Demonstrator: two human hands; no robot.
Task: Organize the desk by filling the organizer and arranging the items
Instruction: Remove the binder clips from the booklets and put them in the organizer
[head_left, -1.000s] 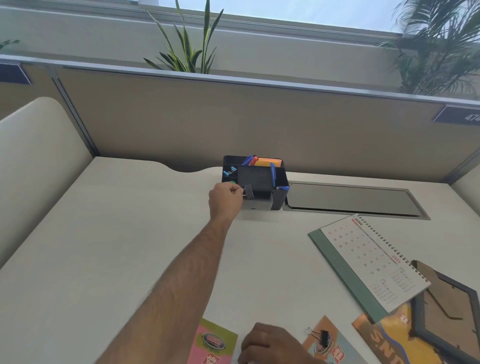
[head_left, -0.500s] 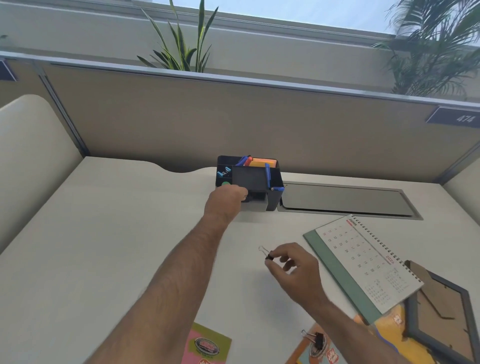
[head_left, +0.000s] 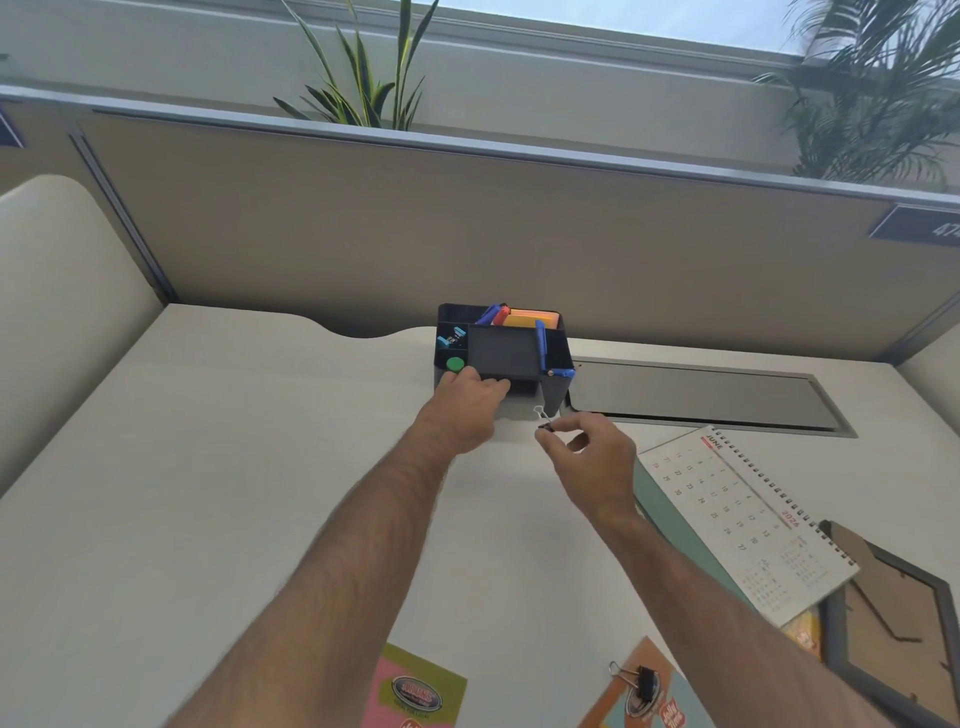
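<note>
A black desk organizer (head_left: 556, 358) stands at the back of the desk, with pens, an orange pad and small coloured items in its compartments. My left hand (head_left: 467, 402) grips the organizer's lower front at the drawer opening, fingers curled under the black tray. My right hand (head_left: 589, 457) pinches a small black binder clip (head_left: 544, 422) just in front of the organizer's open drawer slot. A second binder clip (head_left: 636, 680) lies on a card near the desk's front edge.
A spiral desk calendar (head_left: 748, 519) lies flat at the right, a dark picture frame (head_left: 893, 639) beside it. Printed cards (head_left: 415, 691) sit at the front edge. A grey cable hatch (head_left: 701, 395) is set into the desk right of the organizer. A partition wall rises behind.
My right hand rose from the front edge with a binder clip and carried it forward to the organizer. My left hand shifted from the organizer's left side to its lower front.
</note>
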